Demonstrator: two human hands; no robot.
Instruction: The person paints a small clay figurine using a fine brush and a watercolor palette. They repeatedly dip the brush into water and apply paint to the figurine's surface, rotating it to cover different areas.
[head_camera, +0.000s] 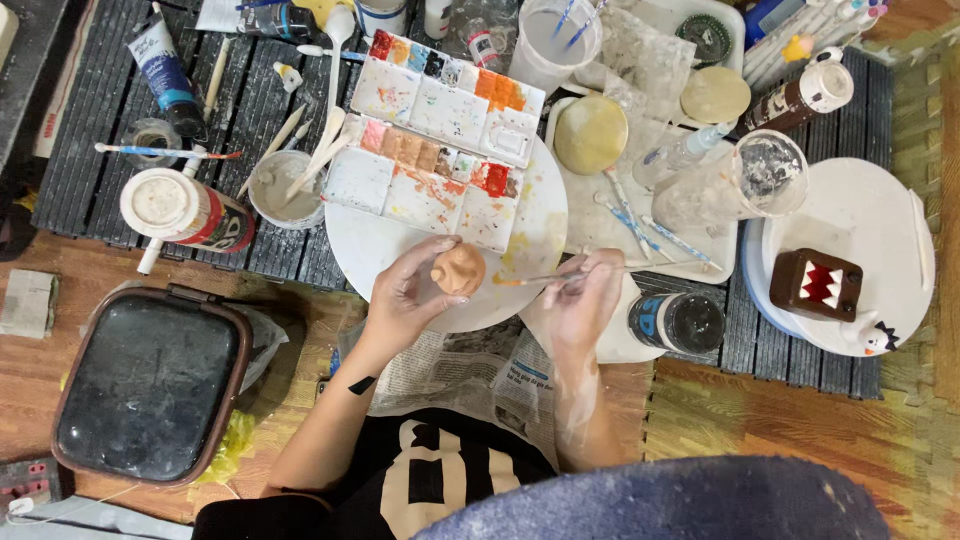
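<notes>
Peach-orange paint already covers the clay figurine (459, 269) I pinch in my left hand (410, 295) at the turntable's (365, 250) six o'clock. My right hand (583, 300) grips a thin brush (545, 277), tip at the figurine's three o'clock; I judge details remain.

Bright, even light, soft shadows, slight blur throughout

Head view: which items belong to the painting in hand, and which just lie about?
In use:
- left hand holding small orange clay figure
- right hand holding thin paintbrush
- white paint-stained palette

Lying about:
- brown box-shaped toothed figure
- dark square lidded bin
- blue paint tube
</notes>
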